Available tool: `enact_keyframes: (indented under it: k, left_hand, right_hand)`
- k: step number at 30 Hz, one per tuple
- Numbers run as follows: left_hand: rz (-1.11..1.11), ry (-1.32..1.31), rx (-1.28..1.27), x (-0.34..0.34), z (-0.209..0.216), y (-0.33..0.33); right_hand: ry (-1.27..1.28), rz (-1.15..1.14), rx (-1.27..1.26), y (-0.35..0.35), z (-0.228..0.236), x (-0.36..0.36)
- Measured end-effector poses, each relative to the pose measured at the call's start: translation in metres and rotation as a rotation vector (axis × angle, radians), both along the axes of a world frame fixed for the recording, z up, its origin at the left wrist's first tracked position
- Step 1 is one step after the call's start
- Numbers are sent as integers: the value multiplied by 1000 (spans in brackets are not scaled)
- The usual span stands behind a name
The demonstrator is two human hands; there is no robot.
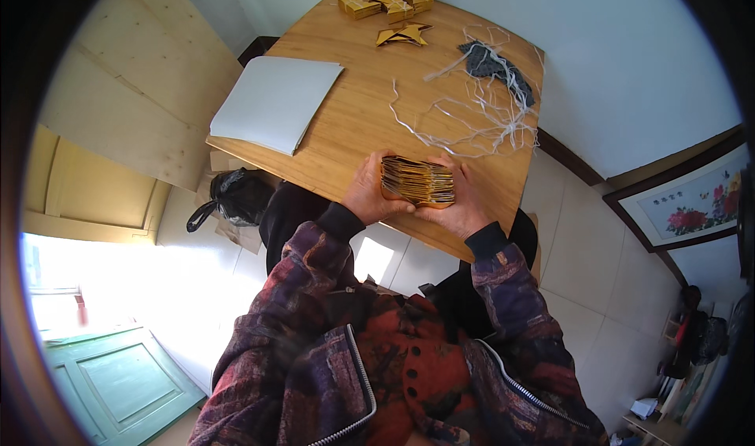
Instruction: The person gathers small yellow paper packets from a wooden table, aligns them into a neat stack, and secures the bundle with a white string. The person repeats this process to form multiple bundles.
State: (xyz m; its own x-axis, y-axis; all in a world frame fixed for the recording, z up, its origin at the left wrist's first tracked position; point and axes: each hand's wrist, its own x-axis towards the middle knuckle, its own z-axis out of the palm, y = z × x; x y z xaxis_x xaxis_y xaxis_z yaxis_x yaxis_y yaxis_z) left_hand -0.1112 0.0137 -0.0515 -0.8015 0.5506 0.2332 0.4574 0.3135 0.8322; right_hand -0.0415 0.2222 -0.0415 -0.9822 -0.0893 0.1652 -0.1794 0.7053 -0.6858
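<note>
Together, both hands (pixel 417 198) grip gold paper stack (pixel 418 182).

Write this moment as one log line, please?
left hand: grips gold paper stack | right hand: grips same stack | place: near edge of wooden table | nearby: white strings, white sheets

Daylight scene, uneven exposure. Strong glare lower left: floor (pixel 181 289) by green door (pixel 118 379) blown out to white, detail lost. Wooden table (pixel 354 123) evenly lit, soft shadows only. Bright patch on floor between forearms. Fisheye view: black vignette around rim, straight edges bowed near border. Centre sharp; periphery at right edge soft, dim.
</note>
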Motion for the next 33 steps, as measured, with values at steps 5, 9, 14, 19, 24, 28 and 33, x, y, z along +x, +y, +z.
enact_keyframes:
  k: [5,9,14,19,24,28,33]
  left_hand:
    - [56,107,-3,3,-1,4]
    - [84,-63,96,2,-10,6]
    - [56,-202,208,-2,-22,8]
    - [60,-44,124,-1,-18,6]
    - [88,-6,93,1,-9,6]
    - [114,5,36,2,-5,6]
    - [150,-5,-4,2,-6,8]
  right_hand:
    - [90,-19,-15,-1,-1,-2]
    - [142,-31,6,-1,-2,-2]
    - [89,9,-58,1,6,-1]
    - [57,56,-80,4,44,-1]
    - [188,127,620,-11,80,4]
    - [168,151,892,-32,75,-8]
    - [154,100,1060,-47,55,-15]
